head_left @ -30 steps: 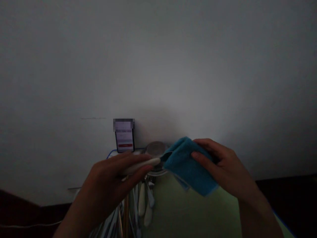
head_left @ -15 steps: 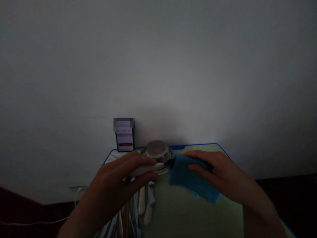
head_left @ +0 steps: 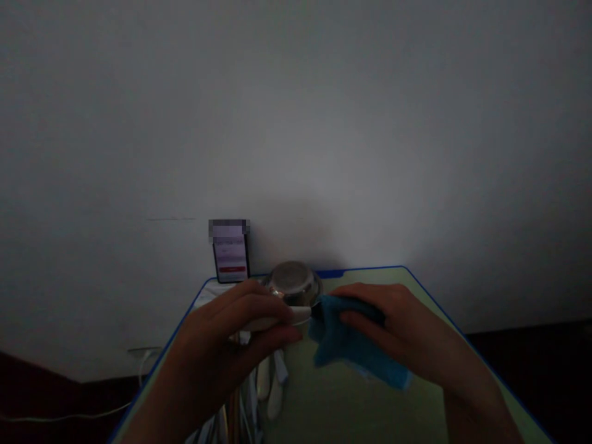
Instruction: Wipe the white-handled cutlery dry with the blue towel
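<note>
Head view, white-handled utensil [head_left: 300,314] above the green table [head_left: 351,407], its dark end inside a blue cloth [head_left: 354,342], left hand [head_left: 231,333] gripping the handle, right hand's [head_left: 393,314] fingers pinching the cloth, upturned metal bowl [head_left: 292,280] behind, phone [head_left: 231,256] upright beyond.

1) Green tabletop [head_left: 351,401] with a blue edge [head_left: 435,303], narrowing in view toward the far side
2) At the far left corner, a phone [head_left: 232,256], propped upright, with crumpled-looking pale material [head_left: 207,293] beside it
3) Near the middle of the far edge, an upturned metal bowl [head_left: 292,277]
4) Left of centre, cream handles [head_left: 275,399], side by side
5) Toward the left edge, a bunch of slender utensils [head_left: 235,414], lengthwise, partly hidden
</note>
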`<action>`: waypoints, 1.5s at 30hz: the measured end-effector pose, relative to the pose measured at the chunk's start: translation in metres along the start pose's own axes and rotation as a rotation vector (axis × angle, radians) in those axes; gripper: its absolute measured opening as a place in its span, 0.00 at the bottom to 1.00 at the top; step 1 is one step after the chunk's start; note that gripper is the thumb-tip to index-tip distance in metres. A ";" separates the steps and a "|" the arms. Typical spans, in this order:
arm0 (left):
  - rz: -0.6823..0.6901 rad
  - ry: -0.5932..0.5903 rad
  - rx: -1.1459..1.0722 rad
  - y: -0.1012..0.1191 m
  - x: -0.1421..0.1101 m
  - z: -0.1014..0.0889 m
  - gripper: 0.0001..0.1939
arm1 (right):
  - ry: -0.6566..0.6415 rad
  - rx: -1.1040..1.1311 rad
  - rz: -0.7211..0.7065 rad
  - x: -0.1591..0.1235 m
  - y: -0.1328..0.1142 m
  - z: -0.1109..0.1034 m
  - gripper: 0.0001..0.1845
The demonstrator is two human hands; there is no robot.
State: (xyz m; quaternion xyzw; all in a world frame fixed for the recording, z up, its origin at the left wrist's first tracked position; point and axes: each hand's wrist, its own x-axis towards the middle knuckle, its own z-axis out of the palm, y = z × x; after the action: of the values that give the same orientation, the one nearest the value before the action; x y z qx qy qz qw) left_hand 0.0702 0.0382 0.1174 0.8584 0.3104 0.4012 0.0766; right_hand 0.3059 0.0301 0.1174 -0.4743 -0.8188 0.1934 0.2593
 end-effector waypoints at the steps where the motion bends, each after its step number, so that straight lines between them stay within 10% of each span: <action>1: 0.005 0.006 0.000 0.000 0.000 0.001 0.08 | -0.001 0.001 -0.003 0.000 0.000 0.000 0.13; 7: -0.035 0.022 0.056 -0.004 0.000 0.001 0.07 | 0.104 -0.048 -0.023 -0.004 0.002 -0.001 0.10; 14: -0.274 -0.339 0.077 -0.003 -0.003 0.002 0.10 | 0.418 -0.016 0.007 -0.002 -0.003 0.002 0.08; 26: -0.407 -0.378 0.149 -0.004 -0.006 0.007 0.16 | 1.012 0.267 0.205 0.006 0.017 0.013 0.12; 34: -0.336 -0.392 0.048 0.009 -0.003 0.006 0.13 | 0.953 -0.157 0.034 0.008 0.002 0.025 0.09; 45: -0.368 -0.353 0.110 0.000 -0.006 -0.002 0.15 | 0.861 0.237 0.131 0.011 0.014 0.020 0.09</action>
State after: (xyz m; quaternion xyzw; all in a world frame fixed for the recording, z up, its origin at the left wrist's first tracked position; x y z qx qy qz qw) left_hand 0.0655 0.0344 0.1145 0.8470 0.4646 0.2069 0.1545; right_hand 0.2986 0.0455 0.0959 -0.5294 -0.5768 0.0871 0.6160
